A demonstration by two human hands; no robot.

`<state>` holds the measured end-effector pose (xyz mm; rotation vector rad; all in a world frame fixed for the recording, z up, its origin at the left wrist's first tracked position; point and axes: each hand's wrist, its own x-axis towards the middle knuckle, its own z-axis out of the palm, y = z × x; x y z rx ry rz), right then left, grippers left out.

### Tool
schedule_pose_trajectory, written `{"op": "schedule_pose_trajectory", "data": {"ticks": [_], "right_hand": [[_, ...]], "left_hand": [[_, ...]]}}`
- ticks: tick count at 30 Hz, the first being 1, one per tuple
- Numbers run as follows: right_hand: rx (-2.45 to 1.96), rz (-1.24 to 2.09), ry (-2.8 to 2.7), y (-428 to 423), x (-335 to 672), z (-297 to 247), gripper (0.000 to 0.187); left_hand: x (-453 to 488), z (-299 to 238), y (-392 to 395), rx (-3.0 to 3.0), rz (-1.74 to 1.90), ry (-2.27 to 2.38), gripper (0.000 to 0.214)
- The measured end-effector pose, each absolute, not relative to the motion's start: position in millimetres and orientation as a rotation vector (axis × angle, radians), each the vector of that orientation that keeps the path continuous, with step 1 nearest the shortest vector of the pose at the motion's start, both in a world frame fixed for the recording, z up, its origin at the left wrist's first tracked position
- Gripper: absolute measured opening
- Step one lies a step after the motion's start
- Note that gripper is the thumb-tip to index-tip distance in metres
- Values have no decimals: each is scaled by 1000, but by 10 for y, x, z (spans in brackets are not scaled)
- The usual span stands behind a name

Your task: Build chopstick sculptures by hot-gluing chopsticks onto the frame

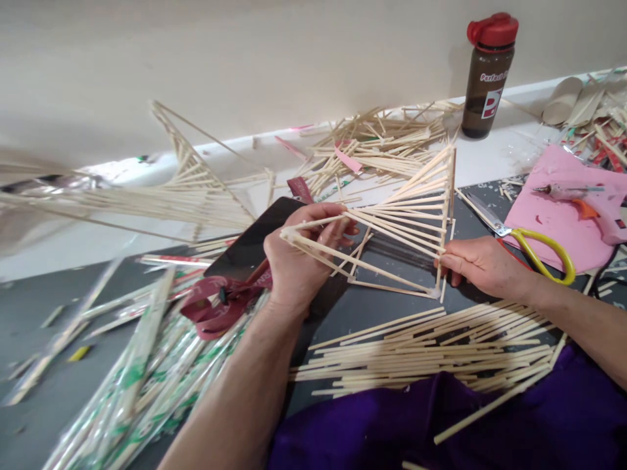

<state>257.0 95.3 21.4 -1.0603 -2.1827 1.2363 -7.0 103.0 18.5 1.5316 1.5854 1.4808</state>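
Note:
Between my hands is a wooden stick frame (pixel 402 225), built of thin round sticks that fan out in a twisted row toward an upright edge on the right. My left hand (pixel 306 251) grips it at the left, where the sticks come together; some fingertips are hidden behind them. At the lower right, my right hand (pixel 477 264) pinches the end of a stick along the upright edge. Whitish blobs show at some of the frame's corners. Loose sticks (pixel 431 352) lie below the frame, close to the purple cloth (pixel 372 418) at my lap.
Scissors (pixel 533 251) and a glue gun (pixel 582 202) on pink sheets (pixel 529 189) lie right. Behind are a bottle (pixel 490 78) and a stick pile (pixel 382 143). Left are another stick structure (pixel 181 189), a dark phone-like slab (pixel 245 245), a red strap (pixel 215 313) and wrapped sticks (pixel 142 385).

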Motion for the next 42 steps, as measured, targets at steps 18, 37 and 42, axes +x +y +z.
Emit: {"op": "schedule_pose_trajectory", "data": {"ticks": [18,37,42], "right_hand": [[-1060,1177,-2198,955,2579,206,32],[-1065,1176,-2208,963,2575,220,32],[-1055,1159,-2206,969,2576,225,32]], "left_hand": [[-49,201,1020,1517,1486,1572,33],[-44,192,1017,1547,1491,1565,33],[-48,187,1021,1571,1490,1565,33]]}}
